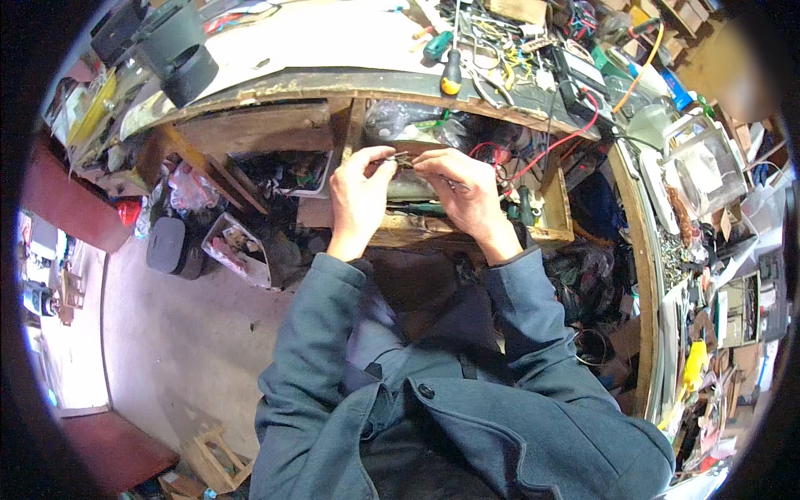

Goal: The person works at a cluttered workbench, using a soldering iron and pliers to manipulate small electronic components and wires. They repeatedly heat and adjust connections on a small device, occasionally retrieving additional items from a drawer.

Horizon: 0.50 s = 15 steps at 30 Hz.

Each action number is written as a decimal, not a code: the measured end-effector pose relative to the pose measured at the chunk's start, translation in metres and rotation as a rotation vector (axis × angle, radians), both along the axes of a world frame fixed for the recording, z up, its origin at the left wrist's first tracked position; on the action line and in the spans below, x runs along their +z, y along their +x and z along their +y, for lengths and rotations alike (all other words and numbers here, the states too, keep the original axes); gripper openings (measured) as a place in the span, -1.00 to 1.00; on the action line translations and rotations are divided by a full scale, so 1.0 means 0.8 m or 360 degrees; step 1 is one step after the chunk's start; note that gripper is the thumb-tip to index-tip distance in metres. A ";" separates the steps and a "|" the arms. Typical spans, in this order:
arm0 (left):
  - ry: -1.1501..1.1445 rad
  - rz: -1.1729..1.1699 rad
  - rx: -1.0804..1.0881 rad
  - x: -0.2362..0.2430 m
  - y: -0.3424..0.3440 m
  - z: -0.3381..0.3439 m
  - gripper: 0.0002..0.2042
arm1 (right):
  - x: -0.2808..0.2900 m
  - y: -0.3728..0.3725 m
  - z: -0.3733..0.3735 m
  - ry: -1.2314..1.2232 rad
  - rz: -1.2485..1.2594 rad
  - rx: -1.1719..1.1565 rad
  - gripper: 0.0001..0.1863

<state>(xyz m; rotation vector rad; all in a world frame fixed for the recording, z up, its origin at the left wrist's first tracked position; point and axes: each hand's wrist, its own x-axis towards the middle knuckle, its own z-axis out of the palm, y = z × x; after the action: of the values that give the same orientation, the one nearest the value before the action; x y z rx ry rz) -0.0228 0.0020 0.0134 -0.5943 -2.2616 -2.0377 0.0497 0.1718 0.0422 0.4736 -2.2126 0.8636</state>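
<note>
Both hands are raised in front of me over an open drawer (pixel 417 223), with their fingertips almost meeting. My left hand (pixel 360 196) is closed, thumb and forefinger pinching a small, thin, dark metallic piece (pixel 402 157). From the other side my right hand (pixel 467 193) pinches at the same piece with its fingers bent together. Something silvery shows under the curled fingers of the right hand, too small to name. The fingertips partly hide the piece, so its kind is unclear.
On the workbench (pixel 325 52) ahead lie a yellow-black screwdriver (pixel 452 73), a green-handled tool (pixel 437 45), pliers (pixel 492 87) and tangled wires. A red cable (pixel 546 143) hangs into the drawer area. Boxes and bags crowd below left; a cluttered side bench (pixel 696 292) stands at right.
</note>
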 end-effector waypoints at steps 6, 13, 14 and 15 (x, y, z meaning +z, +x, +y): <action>-0.0092 0.0162 0.0113 -0.004 0.003 0.006 -0.81 | -0.001 0.001 -0.004 0.0207 -0.0006 -0.0030 -0.81; -0.0078 0.0134 0.0106 -0.003 0.001 0.007 -0.83 | -0.003 0.002 0.002 0.0217 -0.0038 -0.0041 -0.74; -0.0094 0.0119 0.0100 -0.003 0.002 0.011 -0.83 | -0.003 0.004 0.005 0.0211 -0.0042 -0.0056 -0.74; -0.0093 0.0144 0.0114 -0.002 0.003 0.007 -0.82 | -0.004 0.003 0.002 0.0261 -0.0029 -0.0049 -0.74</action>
<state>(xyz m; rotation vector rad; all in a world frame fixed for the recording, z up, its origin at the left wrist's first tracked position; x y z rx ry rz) -0.0201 0.0077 0.0120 -0.5873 -2.2633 -1.8789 0.0520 0.1730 0.0389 0.5091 -2.3122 0.6761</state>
